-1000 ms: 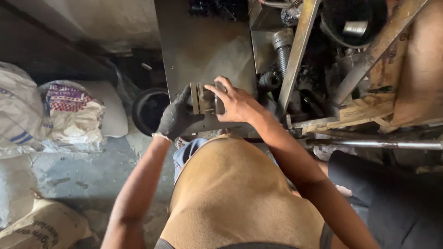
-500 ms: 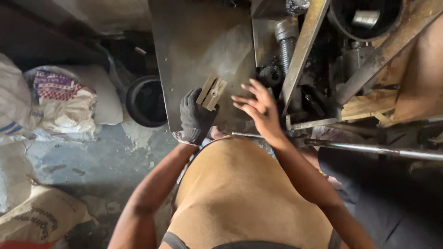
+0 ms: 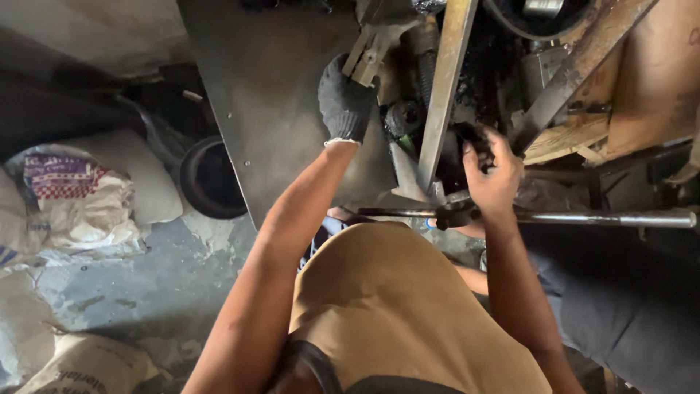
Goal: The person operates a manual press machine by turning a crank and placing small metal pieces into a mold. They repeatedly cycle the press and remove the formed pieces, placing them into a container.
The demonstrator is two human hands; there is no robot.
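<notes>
Grubby workshop here: cracked concrete floor [image 3: 146, 292] along the lower left of the frame, with stuffed white sacks [image 3: 73, 204] piled at the left edge and a dark round tub [image 3: 211, 179] just right of them. A big grey metal sheet [image 3: 277, 109] fills the upper middle, and the upper right is a greasy machine [image 3: 496, 80] with a slanted steel bar [image 3: 445, 87] running down through it.

My left hand [image 3: 344, 102], in a dark knit glove, is up near the top centre. Its fingers are wrapped around the lower end of a small pale metal bracket piece [image 3: 368, 47], which sits at the sheet's right edge, touching the machine.

My right hand [image 3: 492, 175], bare, is right of centre, with the fingers curled into the black oily part of the machine. I can't tell if it's actually pinching anything in there, too dark. Just below that hand a long shiny rod [image 3: 605, 217] runs off to the right edge.
</notes>
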